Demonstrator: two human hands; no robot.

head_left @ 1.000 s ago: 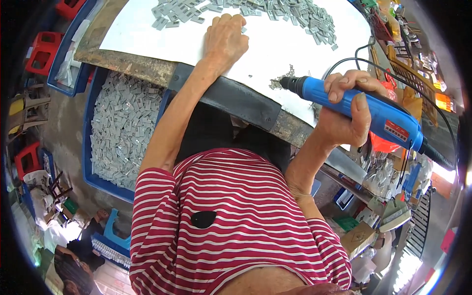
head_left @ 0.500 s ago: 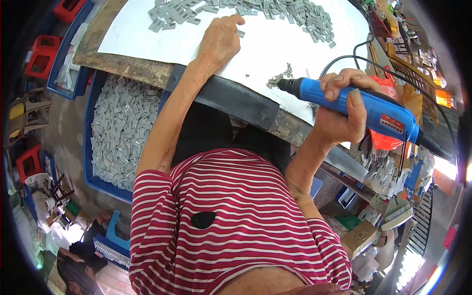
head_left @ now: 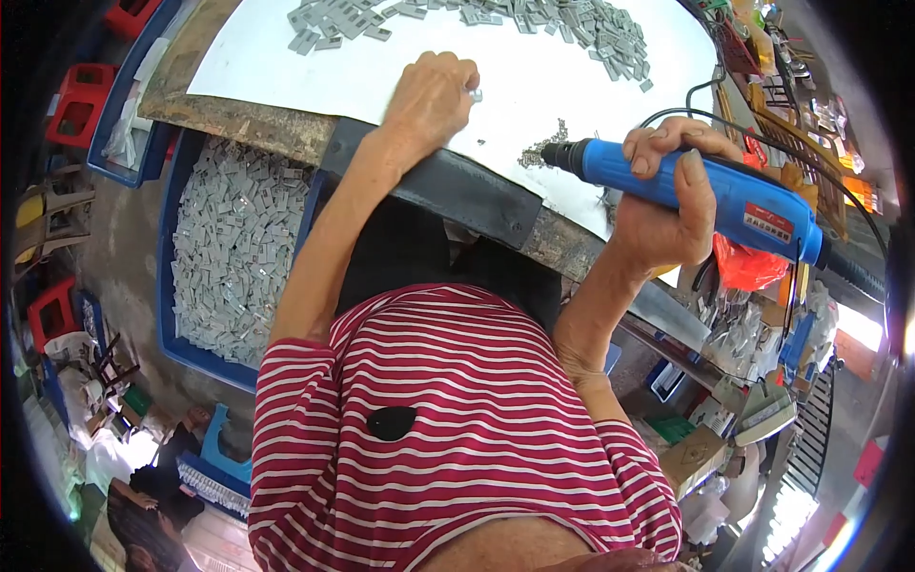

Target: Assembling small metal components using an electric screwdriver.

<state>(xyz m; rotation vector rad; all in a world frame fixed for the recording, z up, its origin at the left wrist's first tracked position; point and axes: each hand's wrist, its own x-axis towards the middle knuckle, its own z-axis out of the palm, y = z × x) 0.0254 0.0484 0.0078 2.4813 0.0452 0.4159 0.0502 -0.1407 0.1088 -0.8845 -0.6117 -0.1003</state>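
My left hand (head_left: 431,103) is over the white sheet on the table, its fingers closed on a small flat grey piece (head_left: 477,95) that peeks out beside the fingertips. My right hand (head_left: 662,214) wraps round a blue electric screwdriver (head_left: 610,164), held almost level with its black tip pointing left. Behind and below that tip lies a little pile of small dark screws (head_left: 558,135) on the sheet. Many grey pieces (head_left: 610,43) like the held one are heaped along the far side.
The white sheet (head_left: 257,67) covers a worn wooden table (head_left: 229,116) with a dark metal strip (head_left: 429,186) at its near edge. A blue crate (head_left: 168,286) full of grey pieces stands below left. The screwdriver's black cable (head_left: 810,153) loops to the right. Red stools (head_left: 81,100) stand farther left.
My left hand has come nearer to me over the sheet, and the grey piece now shows at its fingertips. The screwdriver has shifted slightly to the right in my right hand.
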